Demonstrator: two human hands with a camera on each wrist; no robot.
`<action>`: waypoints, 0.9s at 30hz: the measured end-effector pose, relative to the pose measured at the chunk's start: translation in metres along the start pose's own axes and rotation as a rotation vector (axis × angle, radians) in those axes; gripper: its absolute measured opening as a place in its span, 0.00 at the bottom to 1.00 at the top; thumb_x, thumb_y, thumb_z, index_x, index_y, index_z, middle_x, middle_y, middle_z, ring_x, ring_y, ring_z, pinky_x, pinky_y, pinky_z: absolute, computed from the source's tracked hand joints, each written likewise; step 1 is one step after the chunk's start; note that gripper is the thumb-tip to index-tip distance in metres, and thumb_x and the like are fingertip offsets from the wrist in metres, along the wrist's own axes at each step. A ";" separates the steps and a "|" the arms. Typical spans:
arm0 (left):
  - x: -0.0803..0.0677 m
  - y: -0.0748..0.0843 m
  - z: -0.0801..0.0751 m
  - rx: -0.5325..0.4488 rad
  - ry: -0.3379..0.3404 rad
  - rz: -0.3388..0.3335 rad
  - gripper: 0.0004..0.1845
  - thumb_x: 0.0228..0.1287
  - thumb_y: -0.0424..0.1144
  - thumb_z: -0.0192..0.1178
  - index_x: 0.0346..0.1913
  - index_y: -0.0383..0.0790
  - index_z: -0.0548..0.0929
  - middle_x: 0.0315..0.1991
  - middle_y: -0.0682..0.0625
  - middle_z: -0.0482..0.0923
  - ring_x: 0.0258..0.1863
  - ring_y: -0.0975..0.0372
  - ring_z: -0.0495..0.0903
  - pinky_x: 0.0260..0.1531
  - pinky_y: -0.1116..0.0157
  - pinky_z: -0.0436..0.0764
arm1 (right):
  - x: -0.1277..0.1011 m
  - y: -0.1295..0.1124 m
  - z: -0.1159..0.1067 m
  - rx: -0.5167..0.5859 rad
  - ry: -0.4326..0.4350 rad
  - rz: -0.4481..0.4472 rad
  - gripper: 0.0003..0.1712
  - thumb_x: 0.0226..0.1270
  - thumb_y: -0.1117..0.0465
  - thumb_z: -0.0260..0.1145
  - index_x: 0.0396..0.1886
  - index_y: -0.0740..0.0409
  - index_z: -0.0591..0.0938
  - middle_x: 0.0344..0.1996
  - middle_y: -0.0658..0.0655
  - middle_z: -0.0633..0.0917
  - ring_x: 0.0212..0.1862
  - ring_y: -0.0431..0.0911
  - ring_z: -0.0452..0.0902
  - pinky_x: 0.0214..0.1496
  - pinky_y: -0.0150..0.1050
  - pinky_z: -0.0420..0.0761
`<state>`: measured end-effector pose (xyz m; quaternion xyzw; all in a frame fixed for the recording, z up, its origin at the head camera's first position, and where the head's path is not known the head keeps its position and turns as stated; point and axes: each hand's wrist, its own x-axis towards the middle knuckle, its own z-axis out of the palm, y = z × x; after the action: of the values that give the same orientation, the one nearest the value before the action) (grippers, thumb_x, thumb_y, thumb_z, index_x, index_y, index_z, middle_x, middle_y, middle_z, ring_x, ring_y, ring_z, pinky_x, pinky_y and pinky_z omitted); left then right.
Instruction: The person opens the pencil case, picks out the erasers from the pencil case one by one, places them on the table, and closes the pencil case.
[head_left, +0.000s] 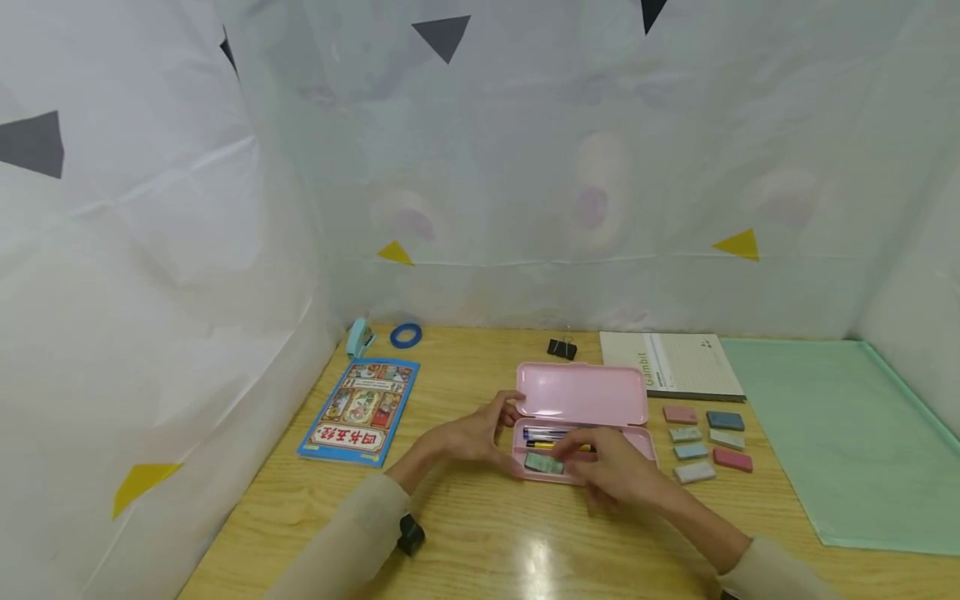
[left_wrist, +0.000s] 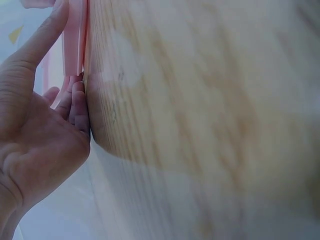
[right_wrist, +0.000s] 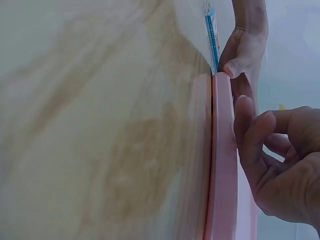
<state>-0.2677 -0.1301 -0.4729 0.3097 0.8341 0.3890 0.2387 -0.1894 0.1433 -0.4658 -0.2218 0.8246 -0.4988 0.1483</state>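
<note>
A pink pencil case (head_left: 582, 393) lies with its lid folded back on the wooden table. In its lower tray sit pens (head_left: 543, 434), a yellow-and-black pencil-like stick (head_left: 546, 445) and a green speckled eraser (head_left: 543, 462). My left hand (head_left: 474, 435) grips the case's left end, thumb at the front corner and fingers by the lid; in the left wrist view the thumb (left_wrist: 42, 35) lies along the pink wall. My right hand (head_left: 617, 468) reaches over the tray, bent fingers beside the eraser. The right wrist view shows the fingertips (right_wrist: 244, 105) just over the rim, holding nothing visible.
Several erasers (head_left: 690, 451) lie in two columns right of the case. Behind are a Gambit notebook (head_left: 675, 365) and a black binder clip (head_left: 562, 348). A green mat (head_left: 847, 442) covers the right side. To the left are a blue book (head_left: 360, 412), stapler (head_left: 360, 337) and tape roll (head_left: 406, 336).
</note>
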 end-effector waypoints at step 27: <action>-0.001 0.002 0.001 -0.017 -0.001 0.010 0.57 0.54 0.40 0.80 0.78 0.47 0.51 0.61 0.50 0.66 0.61 0.58 0.66 0.66 0.60 0.67 | 0.014 -0.004 0.016 -0.184 0.201 -0.094 0.12 0.55 0.74 0.70 0.34 0.54 0.88 0.34 0.49 0.88 0.31 0.40 0.80 0.34 0.36 0.81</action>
<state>-0.2661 -0.1296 -0.4718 0.3120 0.8292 0.3971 0.2397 -0.1933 0.1222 -0.4700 -0.2219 0.8662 -0.4473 0.0206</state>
